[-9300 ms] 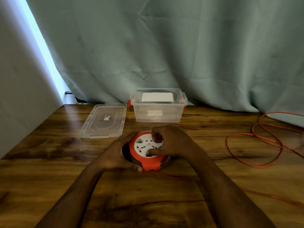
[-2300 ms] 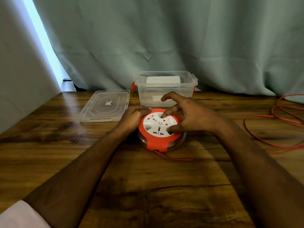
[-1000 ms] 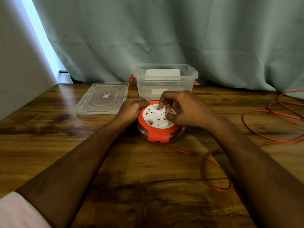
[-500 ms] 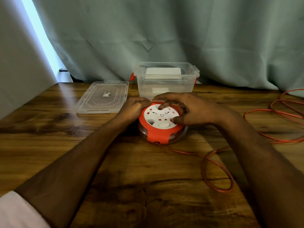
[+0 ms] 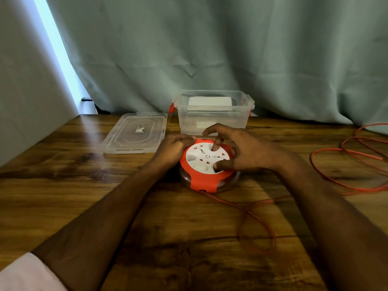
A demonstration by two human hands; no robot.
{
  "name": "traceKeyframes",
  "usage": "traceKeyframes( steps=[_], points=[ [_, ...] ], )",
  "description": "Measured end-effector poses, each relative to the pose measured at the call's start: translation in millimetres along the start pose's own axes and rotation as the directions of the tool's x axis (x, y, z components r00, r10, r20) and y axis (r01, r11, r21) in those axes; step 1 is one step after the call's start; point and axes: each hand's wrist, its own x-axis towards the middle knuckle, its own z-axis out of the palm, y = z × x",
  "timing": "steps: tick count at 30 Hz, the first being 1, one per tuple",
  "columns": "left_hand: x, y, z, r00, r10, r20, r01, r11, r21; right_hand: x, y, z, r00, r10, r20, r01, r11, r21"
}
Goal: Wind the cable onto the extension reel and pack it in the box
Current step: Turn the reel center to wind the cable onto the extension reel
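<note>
An orange extension reel (image 5: 204,181) with a white socket face lies flat on the wooden table. My left hand (image 5: 173,149) grips its left rim with curled fingers. My right hand (image 5: 241,152) lies over the white face, a fingertip and the thumb curled into the face. The orange cable (image 5: 344,185) leaves the reel's front edge, makes a blurred loop on the table near my right forearm, and lies in loose coils at the far right. The clear plastic box (image 5: 212,122) stands open just behind the reel.
The box's clear lid (image 5: 136,133) lies flat to the left of the box. A grey-green curtain (image 5: 210,49) hangs along the table's back edge. A white flat object shows inside or behind the box. Bare wood stretches across the near table.
My right hand has turned on the reel's face, fingers shifting round. The cable loop by my right forearm has moved and blurred. My left hand stays on the rim.
</note>
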Motion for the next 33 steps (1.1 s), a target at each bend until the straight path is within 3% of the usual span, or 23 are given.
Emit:
traceKeyframes(
  steps=[18,33],
  points=[
    [12.9,-12.6,0.7,0.999,0.014,-0.05,-0.014,1.0,0.007,7.0,-14.1,19.7,0.983,0.04,-0.178,-0.082,0.968,-0.235],
    [10.8,-10.6,-0.3,0.999,0.017,-0.044,-0.016,0.999,0.032,10.5,-36.9,29.5,0.947,0.162,-0.276,-0.234,0.939,-0.252]
  ],
)
